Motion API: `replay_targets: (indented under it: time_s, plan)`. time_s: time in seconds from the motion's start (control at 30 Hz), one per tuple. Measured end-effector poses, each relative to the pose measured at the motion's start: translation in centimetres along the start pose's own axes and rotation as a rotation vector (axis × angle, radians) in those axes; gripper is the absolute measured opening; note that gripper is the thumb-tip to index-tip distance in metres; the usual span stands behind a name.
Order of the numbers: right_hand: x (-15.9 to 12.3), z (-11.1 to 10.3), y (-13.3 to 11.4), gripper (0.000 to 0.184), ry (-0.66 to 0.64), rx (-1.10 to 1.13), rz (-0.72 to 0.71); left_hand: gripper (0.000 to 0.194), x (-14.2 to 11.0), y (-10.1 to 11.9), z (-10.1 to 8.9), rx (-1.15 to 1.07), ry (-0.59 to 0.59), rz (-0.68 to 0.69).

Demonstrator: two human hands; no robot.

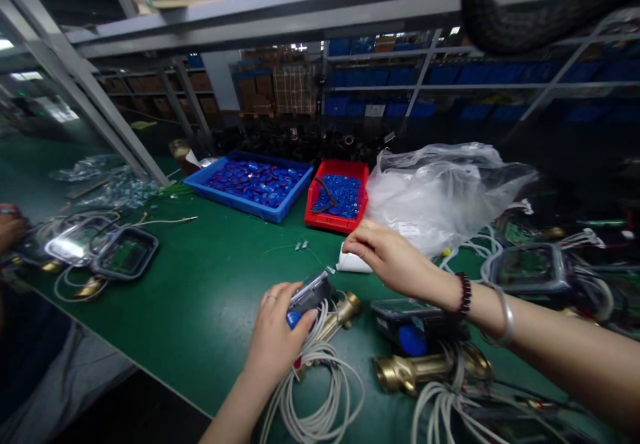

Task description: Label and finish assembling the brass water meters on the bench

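Observation:
My left hand [277, 334] is closed round a grey meter unit [314, 291] with a blue round part under its thumb; the unit sits on a brass fitting [341, 311] beside a coil of white cable [320, 391]. My right hand [387, 254] reaches forward across the bench, fingers curled together at the edge of a small white packet [351, 263], just below a crumpled clear plastic bag [440, 191]. Whether those fingers pinch anything is hidden. A second meter with a blue disc [413, 337] and brass body [425, 369] lies under my right wrist.
A blue tray of blue discs [253, 183] and a red tray of small blue parts [337, 197] stand at the back of the green bench [200, 297]. More meter housings and cables lie at left [125, 252] and right [530, 267]. Another person's hand [10, 224] shows far left.

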State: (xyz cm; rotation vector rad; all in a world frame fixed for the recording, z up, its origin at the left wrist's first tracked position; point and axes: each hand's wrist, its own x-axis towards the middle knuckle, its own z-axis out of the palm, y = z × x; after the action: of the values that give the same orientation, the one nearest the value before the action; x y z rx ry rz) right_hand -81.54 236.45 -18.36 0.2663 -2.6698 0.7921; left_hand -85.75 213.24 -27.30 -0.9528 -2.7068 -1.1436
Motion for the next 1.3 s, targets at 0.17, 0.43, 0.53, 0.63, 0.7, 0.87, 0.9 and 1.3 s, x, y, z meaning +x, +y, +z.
replay_targets:
  time_s: [0.17,0.43,0.53,0.63,0.7,0.87,0.9,1.3]
  plan:
    - [2.3,0.7,0.9,0.015,-0.024,-0.063,-0.014,0.029,2.1,-0.1,-0.9,-0.111,-0.173,0.089]
    - [3.8,1.5,3.1,0.015,-0.066,-0.067,0.027,0.032,3.2,-0.3,-1.4,-0.159,-0.269,0.119]
    - [3.8,1.8,3.4,0.015,-0.082,-0.056,0.033,0.032,3.1,-0.3,-1.3,-0.157,-0.270,0.121]
    - [3.7,1.9,3.6,0.014,-0.092,-0.051,0.038,0.032,3.2,-0.4,-1.3,-0.156,-0.259,0.133]
    - [3.7,1.9,3.7,0.014,-0.106,-0.046,0.038,0.032,3.2,-0.5,-1.3,-0.156,-0.256,0.139]
    - [3.4,1.9,3.7,0.014,-0.158,-0.036,0.033,0.033,3.1,-0.7,-1.2,-0.140,-0.246,0.156]
    - [3.4,2.0,3.6,0.014,-0.172,-0.035,0.033,0.035,3.0,-0.7,-1.2,-0.130,-0.241,0.163]
    - [2.6,3.4,2.1,0.013,-0.389,0.003,0.099,0.010,6.0,3.1,-1.9,0.387,-0.427,0.577]
